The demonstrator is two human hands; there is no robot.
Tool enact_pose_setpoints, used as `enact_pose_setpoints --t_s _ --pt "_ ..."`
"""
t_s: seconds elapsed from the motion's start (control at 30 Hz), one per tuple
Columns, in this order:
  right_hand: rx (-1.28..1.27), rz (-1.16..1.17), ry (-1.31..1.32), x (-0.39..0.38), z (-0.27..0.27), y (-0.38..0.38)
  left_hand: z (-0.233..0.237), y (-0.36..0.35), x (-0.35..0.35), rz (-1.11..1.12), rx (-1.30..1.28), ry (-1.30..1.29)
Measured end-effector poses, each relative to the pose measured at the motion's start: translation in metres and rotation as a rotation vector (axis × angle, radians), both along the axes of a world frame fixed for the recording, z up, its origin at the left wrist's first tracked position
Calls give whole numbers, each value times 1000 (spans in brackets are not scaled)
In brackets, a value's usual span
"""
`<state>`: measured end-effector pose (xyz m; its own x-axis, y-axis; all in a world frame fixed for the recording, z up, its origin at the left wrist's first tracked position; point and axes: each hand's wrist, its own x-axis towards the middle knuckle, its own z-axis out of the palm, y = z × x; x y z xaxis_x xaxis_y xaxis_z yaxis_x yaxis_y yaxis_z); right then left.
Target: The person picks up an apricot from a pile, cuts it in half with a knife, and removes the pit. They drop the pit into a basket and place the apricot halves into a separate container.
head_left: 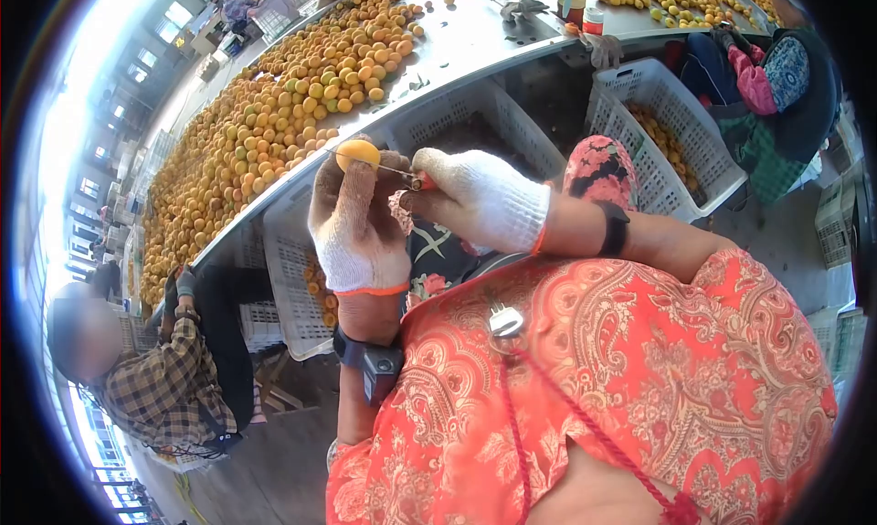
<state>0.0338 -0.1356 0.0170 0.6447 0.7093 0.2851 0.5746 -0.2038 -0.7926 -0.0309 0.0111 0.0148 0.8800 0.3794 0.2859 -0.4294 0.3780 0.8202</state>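
Observation:
An orange-yellow apricot (358,154) is gripped in my left hand (356,228), which wears a white knitted glove stained brown at the fingers. My right hand (484,196), gloved the same way, is closed round the handle of a small knife (395,170). The thin blade points left, and its tip is right at the apricot's side. Both hands are close together, in front of the metal table's edge and over my lap. Loose apricots (315,100) lie in a large heap on the tabletop beyond them.
Below the table edge stand white plastic crates, one with apricot pieces at the left (301,310) and another at the right (653,77). A jar (571,0) and a small red-and-white container (593,21) stand on the table. Co-workers sit at left (169,370) and right (776,77).

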Motion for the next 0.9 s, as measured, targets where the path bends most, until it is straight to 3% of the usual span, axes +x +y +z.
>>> enact_pose_setpoints --t_s 0.4,0.5,0.73,0.9 --pt "92 -60 -63 6 -12 -5 -11 -6 15 -205 -194 10" --pt "-10 -92 -93 12 -22 -3 -19 -10 23 -136 -125 68" --pt "8 -179 -184 17 -33 2 -25 -15 31 -170 -251 174" --pt "58 -83 -35 19 -22 -3 -24 -12 33 -85 -248 212"
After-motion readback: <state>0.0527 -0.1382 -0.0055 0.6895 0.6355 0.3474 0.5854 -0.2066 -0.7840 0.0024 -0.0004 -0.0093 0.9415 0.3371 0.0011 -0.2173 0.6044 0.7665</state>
